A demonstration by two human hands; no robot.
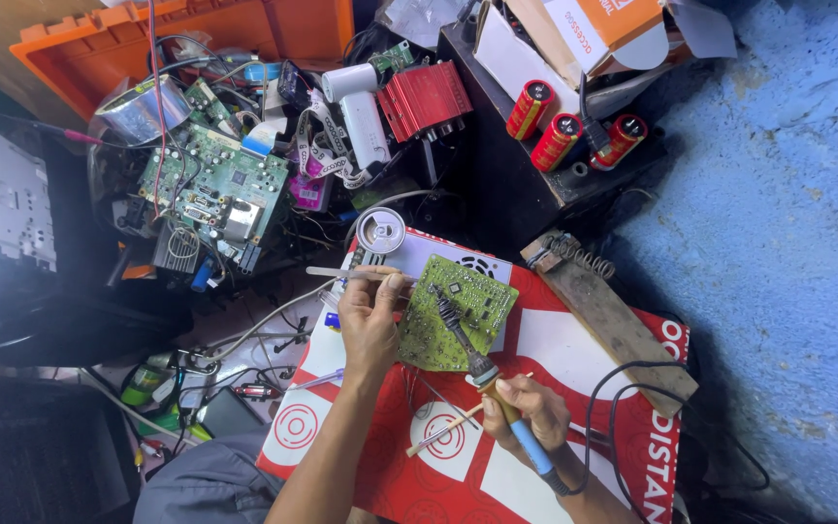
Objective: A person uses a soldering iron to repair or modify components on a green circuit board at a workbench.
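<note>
My left hand point(369, 320) pinches thin metal tweezers point(346, 275) at small green circuit board point(456, 312); right hand point(526, 412) grips blue-handled soldering iron point(482, 369), tip on board, contact point unclear.

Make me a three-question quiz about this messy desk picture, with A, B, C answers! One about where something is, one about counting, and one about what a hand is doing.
1. Where does the small green circuit board lie?
A. On the red and white mat
B. Inside the orange crate
C. On the blue wall

2. How many red cylinder parts stand on the black box?
A. One
B. Three
C. Six

3. What is the right hand doing?
A. Resting open and empty
B. Gripping a soldering iron
C. Holding a roll of tape

Answers:
1. A, the board rests on the red and white mat, under the left hand.
2. B, three red cylinders stand together in a row.
3. B, its fingers wrap the blue handle of the soldering iron, whose tip is over the board.
</note>
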